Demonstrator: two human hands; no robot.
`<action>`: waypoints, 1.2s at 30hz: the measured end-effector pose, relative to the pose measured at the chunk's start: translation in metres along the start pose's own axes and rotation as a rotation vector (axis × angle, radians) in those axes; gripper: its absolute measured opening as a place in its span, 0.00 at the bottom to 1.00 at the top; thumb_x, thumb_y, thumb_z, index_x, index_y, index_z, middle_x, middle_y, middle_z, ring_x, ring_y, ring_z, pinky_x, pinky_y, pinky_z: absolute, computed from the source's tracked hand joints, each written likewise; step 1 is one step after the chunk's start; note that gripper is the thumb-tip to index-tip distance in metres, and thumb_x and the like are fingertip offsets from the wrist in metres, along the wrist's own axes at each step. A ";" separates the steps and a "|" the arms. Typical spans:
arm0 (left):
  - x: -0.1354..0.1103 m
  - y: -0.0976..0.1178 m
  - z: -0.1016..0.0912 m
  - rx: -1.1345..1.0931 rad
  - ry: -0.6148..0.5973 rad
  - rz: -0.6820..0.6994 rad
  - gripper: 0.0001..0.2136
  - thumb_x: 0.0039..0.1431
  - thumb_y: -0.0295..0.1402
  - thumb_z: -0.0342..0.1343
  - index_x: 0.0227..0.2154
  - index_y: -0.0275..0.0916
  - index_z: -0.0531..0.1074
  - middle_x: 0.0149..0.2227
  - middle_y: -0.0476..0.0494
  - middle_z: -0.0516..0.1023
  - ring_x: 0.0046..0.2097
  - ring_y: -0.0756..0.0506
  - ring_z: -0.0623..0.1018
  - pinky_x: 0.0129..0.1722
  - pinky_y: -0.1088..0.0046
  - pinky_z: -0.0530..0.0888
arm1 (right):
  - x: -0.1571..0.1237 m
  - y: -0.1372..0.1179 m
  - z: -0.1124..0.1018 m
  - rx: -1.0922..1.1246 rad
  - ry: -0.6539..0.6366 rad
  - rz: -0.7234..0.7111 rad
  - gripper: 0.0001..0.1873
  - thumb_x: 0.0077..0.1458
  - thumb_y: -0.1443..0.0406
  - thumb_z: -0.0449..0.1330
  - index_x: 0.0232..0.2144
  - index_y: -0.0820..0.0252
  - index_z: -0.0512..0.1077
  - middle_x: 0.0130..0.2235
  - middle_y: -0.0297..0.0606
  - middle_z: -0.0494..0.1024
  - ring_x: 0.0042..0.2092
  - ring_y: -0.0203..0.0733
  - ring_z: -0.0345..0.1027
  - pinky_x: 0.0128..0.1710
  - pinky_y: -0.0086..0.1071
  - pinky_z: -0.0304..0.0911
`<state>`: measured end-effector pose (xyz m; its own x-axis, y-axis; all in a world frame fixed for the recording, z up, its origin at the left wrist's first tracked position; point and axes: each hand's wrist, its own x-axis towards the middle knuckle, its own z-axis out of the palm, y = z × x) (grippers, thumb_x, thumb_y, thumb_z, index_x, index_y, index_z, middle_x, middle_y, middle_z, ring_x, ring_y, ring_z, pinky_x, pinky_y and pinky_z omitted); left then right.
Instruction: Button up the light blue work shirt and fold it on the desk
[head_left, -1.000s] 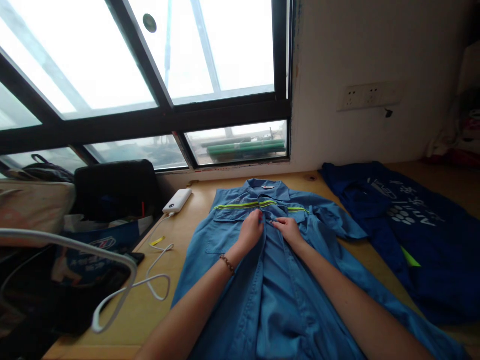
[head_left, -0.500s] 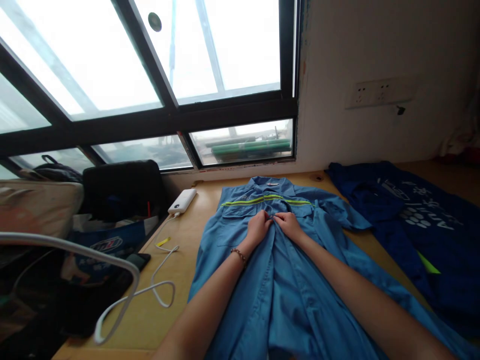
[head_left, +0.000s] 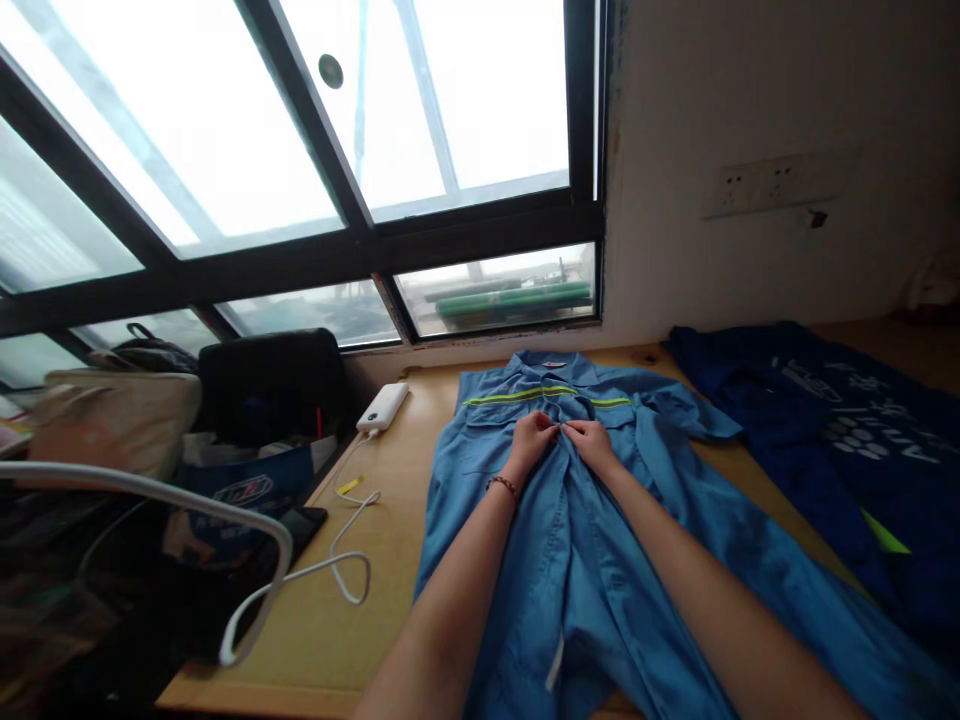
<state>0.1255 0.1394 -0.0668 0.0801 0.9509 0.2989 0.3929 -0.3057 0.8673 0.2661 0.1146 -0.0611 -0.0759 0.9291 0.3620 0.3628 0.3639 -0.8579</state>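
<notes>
A light blue work jacket point(head_left: 480, 490) with a yellow reflective stripe lies spread on the wooden table, collar toward the window. Both hands meet at its front opening, just below the stripe. My left hand point(head_left: 531, 440), with a beaded bracelet at the wrist, pinches one front edge of the jacket. Close beside it, my right hand point(head_left: 591, 442) pinches the other front edge. The fingertips nearly touch. Whatever small fastening may lie between them is too small to make out. Below the hands the front edges hang apart.
A white power bank point(head_left: 383, 407) with a white cable point(head_left: 346, 560) lies on the table point(head_left: 300, 650) at left. A dark blue garment point(head_left: 795, 400) with white print lies at right. Bags and a black chair point(head_left: 274, 385) stand left of the table, beneath the window.
The view has shifted slightly left, so everything appears farther right. Both hands stay at the jacket's front opening, fingers still pinched on the cloth.
</notes>
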 end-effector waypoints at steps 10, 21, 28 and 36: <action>-0.032 0.015 -0.005 -0.500 -0.105 -0.219 0.10 0.40 0.33 0.60 0.25 0.33 0.68 0.22 0.48 0.73 0.25 0.49 0.75 0.28 0.73 0.72 | -0.012 -0.014 -0.001 0.295 0.022 0.129 0.15 0.44 0.60 0.55 0.31 0.63 0.75 0.34 0.39 0.77 0.39 0.44 0.68 0.42 0.35 0.61; -0.032 0.021 -0.016 -0.651 -0.115 -0.288 0.14 0.37 0.34 0.64 0.27 0.32 0.71 0.24 0.45 0.75 0.27 0.49 0.75 0.29 0.73 0.73 | -0.015 -0.026 -0.010 0.623 -0.210 0.316 0.16 0.44 0.62 0.53 0.34 0.62 0.74 0.32 0.42 0.77 0.34 0.44 0.70 0.33 0.34 0.65; -0.034 0.018 -0.017 -0.692 -0.067 -0.320 0.14 0.37 0.31 0.64 0.29 0.31 0.71 0.26 0.43 0.76 0.27 0.50 0.75 0.31 0.73 0.74 | -0.019 -0.019 0.004 0.639 -0.046 0.323 0.17 0.39 0.58 0.61 0.32 0.63 0.75 0.31 0.41 0.77 0.32 0.43 0.70 0.36 0.36 0.65; -0.036 0.022 -0.018 -0.655 -0.072 -0.273 0.11 0.38 0.33 0.62 0.25 0.33 0.70 0.23 0.47 0.74 0.24 0.52 0.73 0.28 0.76 0.72 | -0.030 -0.032 0.014 -0.027 0.230 -0.078 0.11 0.48 0.61 0.55 0.29 0.60 0.76 0.31 0.38 0.73 0.34 0.38 0.66 0.37 0.31 0.62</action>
<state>0.1149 0.0981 -0.0512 0.1261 0.9916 0.0299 -0.2218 -0.0011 0.9751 0.2439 0.0762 -0.0491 0.1072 0.8575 0.5032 0.3890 0.4296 -0.8150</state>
